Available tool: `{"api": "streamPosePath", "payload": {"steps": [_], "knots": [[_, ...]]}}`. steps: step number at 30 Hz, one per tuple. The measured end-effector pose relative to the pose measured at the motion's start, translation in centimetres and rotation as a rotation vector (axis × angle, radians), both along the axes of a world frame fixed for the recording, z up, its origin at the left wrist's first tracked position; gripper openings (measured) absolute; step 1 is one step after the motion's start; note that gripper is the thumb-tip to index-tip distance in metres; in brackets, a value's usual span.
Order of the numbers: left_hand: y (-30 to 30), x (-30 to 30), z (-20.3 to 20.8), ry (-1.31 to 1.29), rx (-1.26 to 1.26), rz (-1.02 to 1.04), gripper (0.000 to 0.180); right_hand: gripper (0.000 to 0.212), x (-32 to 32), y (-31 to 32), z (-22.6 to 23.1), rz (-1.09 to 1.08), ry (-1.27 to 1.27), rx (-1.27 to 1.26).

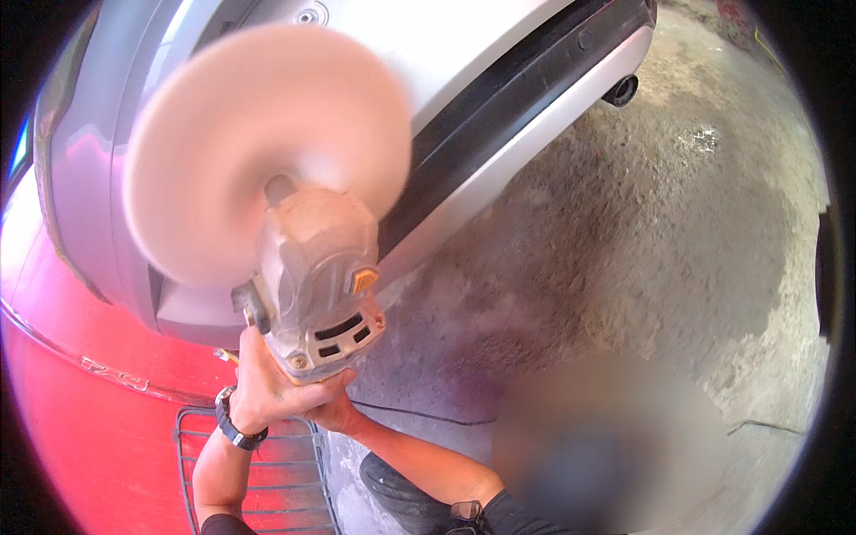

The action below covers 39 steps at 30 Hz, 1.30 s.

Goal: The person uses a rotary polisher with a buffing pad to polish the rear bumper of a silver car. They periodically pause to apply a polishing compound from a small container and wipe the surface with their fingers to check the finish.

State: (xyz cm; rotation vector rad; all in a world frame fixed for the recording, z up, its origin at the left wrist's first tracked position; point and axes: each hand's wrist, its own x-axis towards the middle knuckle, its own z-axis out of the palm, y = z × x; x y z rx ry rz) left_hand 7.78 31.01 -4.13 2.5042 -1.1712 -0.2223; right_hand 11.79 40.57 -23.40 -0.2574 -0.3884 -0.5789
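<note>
A power polisher [321, 267] with a worn metal gear head points up and away from me. Its wide, pale orange round pad [196, 178] is smeared as if spinning. My left hand [267, 388], with a dark-strapped watch at the wrist, is closed round the rear of the tool. Just below and to its right, my right hand [334, 412] grips the tool body too, its fingers partly hidden. Behind the pad is the rear of a silver car [428, 53]; whether the pad touches it I cannot tell.
The car's black and silver bumper [499, 116] and exhaust pipe [621, 91] run to the upper right. A red vehicle panel [98, 419] fills the lower left, beside a black wire rack [276, 486]. A thin cable [428, 417] crosses the rough concrete floor [642, 232]. A blurred patch hides the lower right.
</note>
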Motion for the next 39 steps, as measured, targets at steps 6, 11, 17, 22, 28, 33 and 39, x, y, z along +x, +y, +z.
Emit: {"api": "streamPosePath", "payload": {"steps": [6, 11, 17, 22, 28, 33, 39], "knots": [[4.5, 0.4, -0.5, -0.038, 0.015, 0.024, 0.063, 0.075, 0.1, 4.4, -1.0, 0.049, 0.027, -0.177], [6.9, 0.3, -0.4, 0.016, 0.019, 0.134, 0.062, 0.07, 0.0, 7.1, -1.1, 0.132, -0.004, -0.124], [6.7, 0.2, -1.1, 0.031, -0.055, 0.111, 0.06, 0.073, 0.0, 7.4, -1.6, 0.122, -0.029, -0.117], [4.5, 0.6, -0.3, -0.014, 0.041, -0.003, 0.064, 0.078, 0.2, 4.5, -1.1, 0.006, -0.016, -0.161], [0.3, -0.4, 0.6, -0.033, 0.054, -0.05, 0.064, 0.085, 0.0, 0.4, 0.2, 0.047, -0.037, -0.041], [-3.9, -1.6, 0.2, -0.104, -0.039, -0.105, 0.056, 0.08, -0.3, -2.7, 1.0, -0.031, -0.007, 0.015], [-7.8, -2.0, 0.7, -0.15, -0.054, -0.138, 0.075, 0.072, -1.7, -7.2, 2.2, 0.046, -0.034, 0.094]]}}
